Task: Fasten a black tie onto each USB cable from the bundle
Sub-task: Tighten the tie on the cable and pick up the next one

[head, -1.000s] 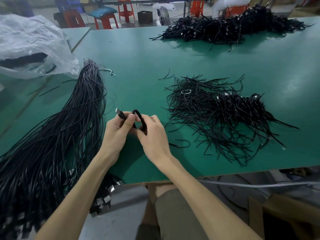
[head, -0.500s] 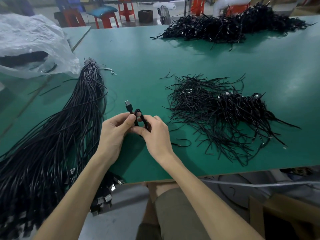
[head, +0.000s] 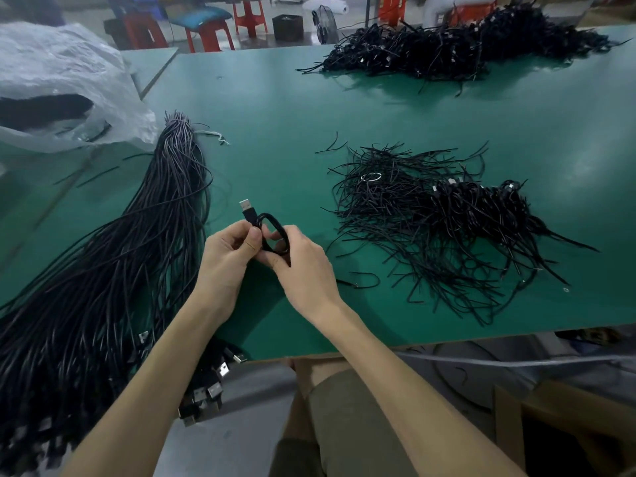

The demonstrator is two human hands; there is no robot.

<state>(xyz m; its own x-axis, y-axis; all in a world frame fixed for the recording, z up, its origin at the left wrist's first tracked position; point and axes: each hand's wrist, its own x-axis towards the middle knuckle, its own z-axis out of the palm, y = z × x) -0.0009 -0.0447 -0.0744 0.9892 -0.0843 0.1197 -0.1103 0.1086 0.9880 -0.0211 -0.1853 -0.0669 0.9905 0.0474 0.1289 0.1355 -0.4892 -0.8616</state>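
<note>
Both hands together above the green table (head: pixel 378 108), near its front edge, at about 6 o'clock of the table top. Left hand (head: pixel 225 256) closed around a coiled USB cable (head: pixel 272 232), thumb pressed against the coil just below the plug. Right hand (head: pixel 303 263) closed on the other side of the same coil, fingers curled under the loop. Silver plug (head: pixel 245 204) of the cable sticking up out of the hands, pointing to about 11 o'clock. Cannot tell whether a tie already sits on this coil.

At 9 o'clock from the hands, a long thick bundle of cables (head: pixel 113 263) lying across the table, its far end toward 12 o'clock, its near end hanging over the front edge with many plugs (head: pixel 213 383) showing there. At 3 o'clock from the hands, well apart, a loose heap of black ties (head: pixel 406 208) mixed with some finished coils. At 1 o'clock, at the far edge, a bigger pile of coiled cables (head: pixel 464 49). At 10 o'clock, a clear plastic bag (head: pixel 65 80), partly on the neighbouring table.
</note>
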